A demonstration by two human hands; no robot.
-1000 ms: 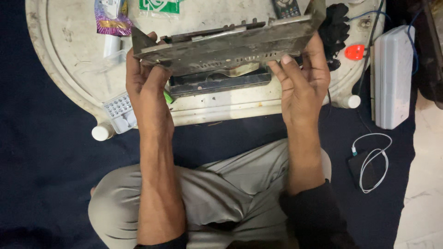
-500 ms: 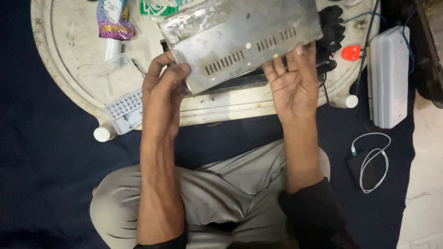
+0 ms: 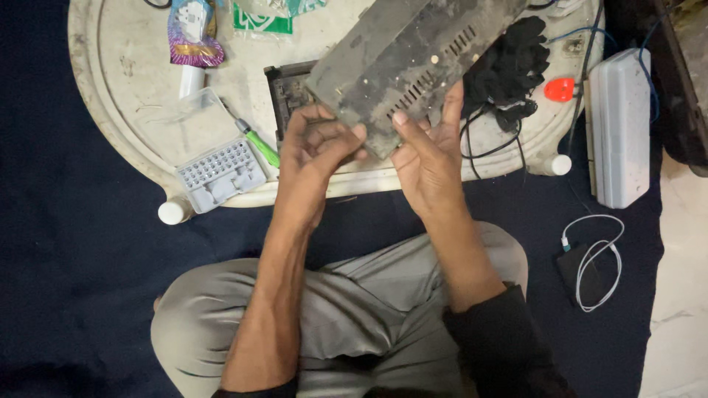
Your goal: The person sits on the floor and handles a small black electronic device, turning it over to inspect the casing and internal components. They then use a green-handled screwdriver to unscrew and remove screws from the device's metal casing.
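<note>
A worn grey metal cover plate with rows of vent slots is tilted above the low white table. My left hand grips its near left corner. My right hand holds its near edge, with the fingers up against the slotted face. Under the plate lies the dark open chassis of a device, mostly hidden by it. I sit cross-legged in grey trousers close to the table's edge.
On the table are a clear bit-set case, a green-handled screwdriver, a purple packet, black gloves with cables and a red button-like piece. A white box and a coiled white cable lie on the dark floor mat.
The plate has been lifted off the chassis and swung round, so its far end now points up and right. Both hands have shifted to its near corner, closer together.
</note>
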